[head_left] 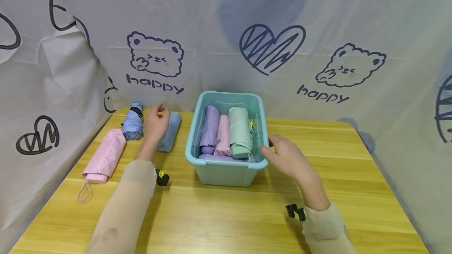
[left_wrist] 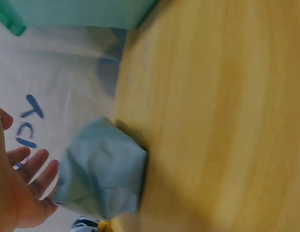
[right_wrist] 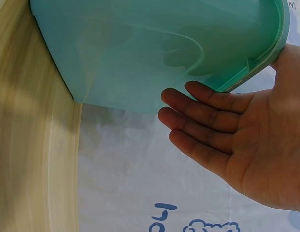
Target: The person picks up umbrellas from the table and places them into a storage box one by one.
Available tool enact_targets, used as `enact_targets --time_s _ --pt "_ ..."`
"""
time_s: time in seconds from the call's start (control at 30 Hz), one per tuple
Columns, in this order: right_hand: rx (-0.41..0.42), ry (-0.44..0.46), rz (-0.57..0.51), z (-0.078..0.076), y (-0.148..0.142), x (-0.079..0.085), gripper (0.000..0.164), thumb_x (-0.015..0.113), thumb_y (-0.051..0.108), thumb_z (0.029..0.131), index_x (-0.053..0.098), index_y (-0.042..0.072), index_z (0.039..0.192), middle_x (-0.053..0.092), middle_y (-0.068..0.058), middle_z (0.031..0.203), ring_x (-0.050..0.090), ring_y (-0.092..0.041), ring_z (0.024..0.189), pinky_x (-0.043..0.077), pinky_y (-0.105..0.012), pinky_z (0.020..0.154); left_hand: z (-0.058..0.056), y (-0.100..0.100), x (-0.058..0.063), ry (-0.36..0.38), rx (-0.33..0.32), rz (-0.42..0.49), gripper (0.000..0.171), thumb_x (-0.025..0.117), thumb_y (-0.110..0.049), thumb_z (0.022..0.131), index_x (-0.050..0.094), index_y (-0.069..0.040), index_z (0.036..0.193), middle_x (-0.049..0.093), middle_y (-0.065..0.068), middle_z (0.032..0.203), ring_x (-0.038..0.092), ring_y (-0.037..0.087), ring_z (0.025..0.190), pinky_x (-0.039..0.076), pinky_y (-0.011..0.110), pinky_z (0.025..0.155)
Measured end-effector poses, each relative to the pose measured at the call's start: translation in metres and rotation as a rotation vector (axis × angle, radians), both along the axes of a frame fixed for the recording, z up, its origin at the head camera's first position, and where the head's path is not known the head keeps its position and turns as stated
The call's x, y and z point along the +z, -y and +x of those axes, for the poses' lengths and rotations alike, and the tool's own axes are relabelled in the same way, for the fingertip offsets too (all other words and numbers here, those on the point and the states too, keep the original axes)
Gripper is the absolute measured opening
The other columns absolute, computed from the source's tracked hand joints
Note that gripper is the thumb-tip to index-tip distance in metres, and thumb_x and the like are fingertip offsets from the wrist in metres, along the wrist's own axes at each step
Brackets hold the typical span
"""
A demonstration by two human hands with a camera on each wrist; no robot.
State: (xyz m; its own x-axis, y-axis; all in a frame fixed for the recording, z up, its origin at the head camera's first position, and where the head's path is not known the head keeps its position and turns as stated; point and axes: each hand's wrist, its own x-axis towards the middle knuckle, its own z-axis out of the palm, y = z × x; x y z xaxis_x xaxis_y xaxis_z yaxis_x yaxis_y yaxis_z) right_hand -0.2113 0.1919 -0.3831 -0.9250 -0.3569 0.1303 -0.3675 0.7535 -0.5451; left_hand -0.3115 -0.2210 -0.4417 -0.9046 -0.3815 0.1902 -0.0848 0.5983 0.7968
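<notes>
My left hand hovers over the back left of the table beside a grey-blue folded umbrella, and overlaps it in the head view. Its fingers are spread and loosely bent, holding nothing; the left wrist view has them right at the edge of the grey-blue cloth. At the teal plastic bin, my right hand lies along the right side, thumb at the rim and straight fingers next to the outer wall. Inside the bin are a purple umbrella, a pink one and a mint green one.
Left of my left hand stands a light blue folded umbrella with a dark band. Nearer, a pink folded umbrella with a wrist loop lies on the wooden table. A printed white cloth hangs behind the table's back edge.
</notes>
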Motion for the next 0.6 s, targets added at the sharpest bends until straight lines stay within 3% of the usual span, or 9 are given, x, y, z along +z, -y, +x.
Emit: enact_targets --time_s 0.27,0.47,0.6 --pt "-0.002 0.013 0.003 0.000 0.000 0.002 0.052 0.053 0.037 0.101 0.062 0.001 0.136 0.069 -0.014 0.125 0.064 -0.029 0.104 0.054 -0.053 0.097 -0.004 0.008 -0.015 0.253 -0.042 -0.097 0.070 0.042 -0.043 0.102 0.036 -0.004 0.160 0.046 0.025 0.154 0.041 0.043 0.143 0.033 0.060 0.115" --pt "-0.002 0.006 0.006 0.000 0.000 0.002 0.052 0.053 0.036 0.100 0.063 0.000 0.135 0.069 -0.015 0.125 0.065 -0.029 0.107 0.053 -0.053 0.098 -0.003 0.008 -0.026 0.347 -0.089 -0.199 0.076 0.039 -0.046 0.100 0.030 0.002 0.160 0.034 0.034 0.157 0.032 0.052 0.144 0.027 0.061 0.118" --pt "-0.007 0.010 0.007 0.001 0.001 0.002 0.053 0.053 0.037 0.100 0.063 -0.001 0.135 0.069 -0.015 0.125 0.064 -0.029 0.107 0.053 -0.053 0.099 -0.004 0.006 -0.031 0.377 -0.130 -0.292 0.076 0.036 -0.047 0.102 0.028 0.001 0.160 0.030 0.035 0.156 0.032 0.056 0.140 0.030 0.066 0.113"
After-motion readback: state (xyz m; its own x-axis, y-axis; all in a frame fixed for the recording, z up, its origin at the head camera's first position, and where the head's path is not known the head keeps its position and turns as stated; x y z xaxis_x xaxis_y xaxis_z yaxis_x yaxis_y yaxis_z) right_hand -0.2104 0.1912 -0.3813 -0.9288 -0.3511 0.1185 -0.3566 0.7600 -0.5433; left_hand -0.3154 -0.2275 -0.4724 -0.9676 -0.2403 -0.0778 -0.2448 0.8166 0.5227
